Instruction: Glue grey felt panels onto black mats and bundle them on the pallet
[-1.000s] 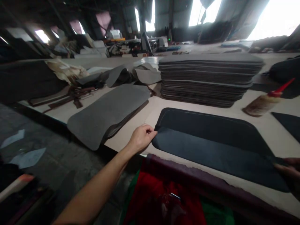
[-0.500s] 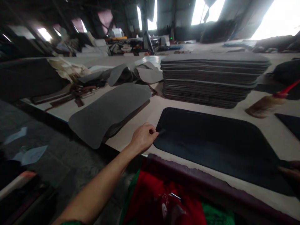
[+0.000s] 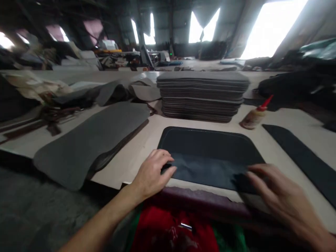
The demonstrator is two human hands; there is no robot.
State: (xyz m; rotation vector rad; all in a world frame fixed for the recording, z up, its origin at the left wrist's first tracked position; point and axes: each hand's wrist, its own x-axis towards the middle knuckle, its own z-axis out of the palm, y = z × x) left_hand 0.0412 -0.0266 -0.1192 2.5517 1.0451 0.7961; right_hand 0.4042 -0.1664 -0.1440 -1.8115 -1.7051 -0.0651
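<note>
A dark rounded panel (image 3: pixel 207 141) lies on the pale table (image 3: pixel 136 150) in front of me, with a dark strip of material (image 3: pixel 210 171) laid along its near edge. My left hand (image 3: pixel 153 173) rests on the strip's left end, fingers spread and flat. At the strip's right end is my right hand (image 3: pixel 278 192), fingers stretched out over it and blurred by motion. Neither hand grips anything.
A tall stack of grey panels (image 3: pixel 202 94) stands behind the dark panel. A glue bottle with a red tip (image 3: pixel 254 117) lies to its right. Grey sheets (image 3: pixel 89 140) overhang the table's left edge. Another dark strip (image 3: pixel 301 157) lies at the right. Red and green cloth (image 3: pixel 178 227) is below me.
The view has swung right and nearer. My left hand went from pinching the panel's left corner to lying flat. My right hand has come in from the right edge onto the strip.
</note>
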